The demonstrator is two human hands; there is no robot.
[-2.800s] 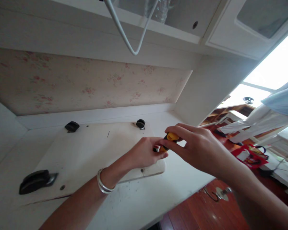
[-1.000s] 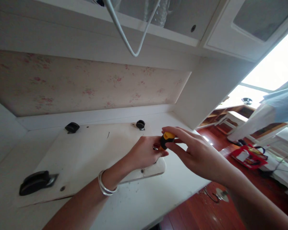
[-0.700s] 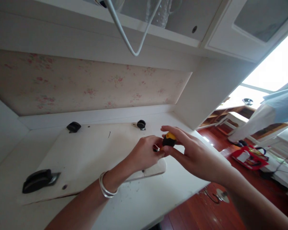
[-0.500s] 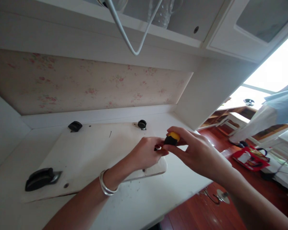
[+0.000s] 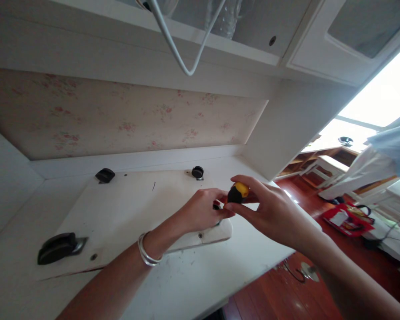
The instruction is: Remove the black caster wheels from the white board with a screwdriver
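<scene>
My right hand [image 5: 266,206] grips the yellow-and-black handle of a screwdriver [image 5: 238,192] between thumb and fingers; its shaft is hidden. Close against it, my left hand [image 5: 205,209] is closed around a mostly hidden caster [image 5: 216,206] at the right front corner of a white board [image 5: 130,209]. Only a dark bit of that caster shows between the fingers. The board lies flat, with three other black casters in plain view: one at the left front [image 5: 58,249], one at the left back [image 5: 105,175] and one at the right back [image 5: 198,172].
Under the board is a white desktop [image 5: 186,284], with a floral back panel [image 5: 130,120] behind. A white cable [image 5: 186,69] hangs from the shelf above. Right of the desk, a red bag [image 5: 348,220] and a metal-based object [image 5: 309,272] rest on the wooden floor [image 5: 263,293].
The screwdriver handle has turned slightly in my right hand. My left hand stays at the same corner, and the board shows only a tiny shift in view.
</scene>
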